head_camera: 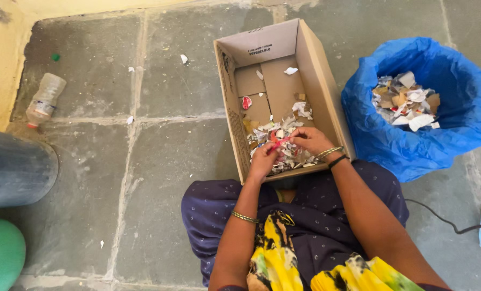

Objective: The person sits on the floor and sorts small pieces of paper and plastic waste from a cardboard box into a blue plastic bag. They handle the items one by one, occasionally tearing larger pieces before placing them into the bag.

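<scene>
An open cardboard box (316,81) stands on the stone floor in front of my knees, with torn paper scraps (286,148) heaped at its near end. Both my hands are inside the box over that heap. My left hand (263,160) and my right hand (311,140) each pinch an end of a small red and white paper scrap (279,141) held between them. Bangles circle both wrists.
A blue plastic bag (456,97) holding more paper scraps sits right of the box. An empty plastic bottle (45,99) lies at the far left by the yellow wall. A grey cylinder (14,170) and a green object (0,253) are at left. A black cable (445,221) runs at right.
</scene>
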